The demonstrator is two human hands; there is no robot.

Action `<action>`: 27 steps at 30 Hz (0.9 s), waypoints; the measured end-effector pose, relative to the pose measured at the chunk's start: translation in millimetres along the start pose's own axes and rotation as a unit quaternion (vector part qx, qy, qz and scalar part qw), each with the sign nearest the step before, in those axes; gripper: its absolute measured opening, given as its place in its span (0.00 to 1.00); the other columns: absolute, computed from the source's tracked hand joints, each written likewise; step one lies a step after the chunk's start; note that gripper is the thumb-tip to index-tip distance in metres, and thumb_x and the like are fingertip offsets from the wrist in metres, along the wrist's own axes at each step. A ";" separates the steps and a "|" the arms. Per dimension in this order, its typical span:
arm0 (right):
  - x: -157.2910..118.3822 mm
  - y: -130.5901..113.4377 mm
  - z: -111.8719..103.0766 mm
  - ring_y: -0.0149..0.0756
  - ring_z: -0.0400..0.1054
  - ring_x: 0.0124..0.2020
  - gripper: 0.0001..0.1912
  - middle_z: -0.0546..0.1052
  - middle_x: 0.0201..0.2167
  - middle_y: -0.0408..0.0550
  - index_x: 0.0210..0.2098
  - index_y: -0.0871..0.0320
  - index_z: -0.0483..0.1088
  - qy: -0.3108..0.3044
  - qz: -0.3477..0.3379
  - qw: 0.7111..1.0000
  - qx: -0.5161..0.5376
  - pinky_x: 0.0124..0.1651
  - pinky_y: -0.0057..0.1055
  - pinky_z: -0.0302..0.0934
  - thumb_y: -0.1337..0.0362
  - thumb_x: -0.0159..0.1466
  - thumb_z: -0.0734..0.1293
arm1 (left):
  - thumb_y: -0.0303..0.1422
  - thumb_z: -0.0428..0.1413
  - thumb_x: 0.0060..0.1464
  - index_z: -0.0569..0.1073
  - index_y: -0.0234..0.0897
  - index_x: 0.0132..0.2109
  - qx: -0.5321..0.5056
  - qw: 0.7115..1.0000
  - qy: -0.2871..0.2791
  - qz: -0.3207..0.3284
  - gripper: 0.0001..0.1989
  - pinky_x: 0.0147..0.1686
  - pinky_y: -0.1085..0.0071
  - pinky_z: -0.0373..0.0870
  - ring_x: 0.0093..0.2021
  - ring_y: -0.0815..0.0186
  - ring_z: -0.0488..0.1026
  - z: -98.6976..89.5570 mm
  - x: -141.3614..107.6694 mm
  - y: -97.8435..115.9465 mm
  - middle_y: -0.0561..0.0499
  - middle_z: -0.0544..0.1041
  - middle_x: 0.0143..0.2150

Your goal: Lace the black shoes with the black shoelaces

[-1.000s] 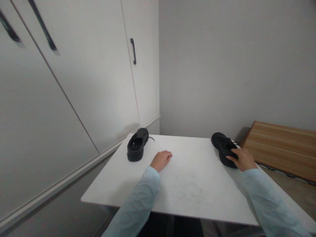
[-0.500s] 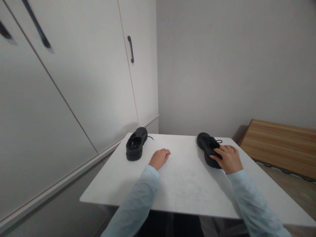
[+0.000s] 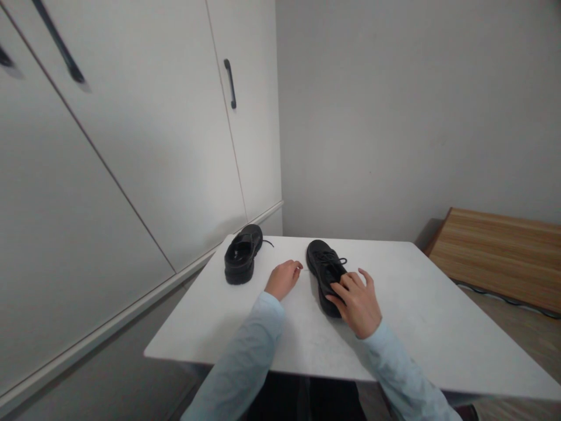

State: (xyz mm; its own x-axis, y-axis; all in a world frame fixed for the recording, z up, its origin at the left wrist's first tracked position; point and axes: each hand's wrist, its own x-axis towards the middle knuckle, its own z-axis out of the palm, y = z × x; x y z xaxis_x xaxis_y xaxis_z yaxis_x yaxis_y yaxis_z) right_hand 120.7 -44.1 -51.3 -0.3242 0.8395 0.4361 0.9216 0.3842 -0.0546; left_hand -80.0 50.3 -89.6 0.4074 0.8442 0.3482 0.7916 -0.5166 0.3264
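My right hand (image 3: 358, 301) grips the heel end of a black lace-up shoe (image 3: 323, 270), with the thumb on its near side and fingers at the opening. The shoe is sole-down over the middle of the white table (image 3: 421, 327), toe pointing away, and a lace loop sticks out to its right. My left hand (image 3: 284, 279) rests curled on the tabletop just left of this shoe, with no object visible in it. Further left stands the other black shoe (image 3: 242, 257), untouched, its opening toward me and a lace end trailing to the right.
White cabinet doors (image 3: 144, 128) with dark handles run along the left, close to the table's left edge. A grey wall (image 3: 394, 117) rises behind. To the right, beyond the table, is a wood-grain board (image 3: 499, 251) with a dark cable along its lower edge.
My right hand has brought its shoe from the table's right side leftward and slightly nearer, close to my left hand. The left hand and the other shoe stay in place.
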 end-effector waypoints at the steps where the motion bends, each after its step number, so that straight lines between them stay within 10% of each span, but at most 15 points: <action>1: -0.4 -4.3 3.2 0.45 0.61 0.44 0.09 0.70 0.33 0.48 0.34 0.52 0.72 0.002 -0.003 1.000 0.006 0.59 0.51 0.40 0.61 0.63 0.60 | 0.27 0.44 0.58 0.72 0.38 0.42 -0.003 1.000 0.006 0.002 0.12 0.42 0.71 0.67 0.40 0.65 0.72 0.2 0.0 -0.2 0.49 0.75 0.39; 14: -1.8 -22.6 14.7 0.44 0.63 0.39 0.05 0.71 0.33 0.50 0.33 0.59 0.69 0.046 -0.024 0.998 0.042 0.43 0.41 0.59 0.66 0.57 0.68 | 0.34 0.46 0.60 0.70 0.39 0.45 -0.108 0.987 0.108 0.039 0.11 0.41 0.71 0.69 0.38 0.68 0.71 -0.1 -0.2 5.9 0.50 0.72 0.39; 21: 14.9 -0.4 -10.0 0.40 0.69 0.35 0.07 0.74 0.32 0.49 0.36 0.59 0.69 -0.050 -0.101 0.988 0.104 0.40 0.38 0.63 0.62 0.61 0.65 | 0.36 0.45 0.60 0.71 0.39 0.44 -0.112 0.987 0.100 0.050 0.12 0.42 0.70 0.69 0.39 0.67 0.71 -3.0 0.3 9.1 0.49 0.72 0.40; 27: 42.9 25.7 -20.8 0.37 0.69 0.35 0.07 0.74 0.32 0.48 0.36 0.57 0.69 0.020 -0.071 0.971 0.228 0.40 0.34 0.64 0.62 0.63 0.61 | 0.35 0.47 0.60 0.71 0.39 0.42 -0.100 0.989 0.091 0.055 0.10 0.41 0.70 0.69 0.39 0.66 0.71 -2.5 0.9 9.2 0.50 0.71 0.38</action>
State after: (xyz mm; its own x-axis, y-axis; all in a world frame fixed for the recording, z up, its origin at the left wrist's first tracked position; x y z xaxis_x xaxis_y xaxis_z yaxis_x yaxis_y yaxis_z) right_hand 135.0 -6.2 -15.3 -0.4248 0.7535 0.5018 0.6750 0.6330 -0.3790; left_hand -73.4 45.8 -84.1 0.3828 0.7509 0.5381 0.6341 -0.6372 0.4381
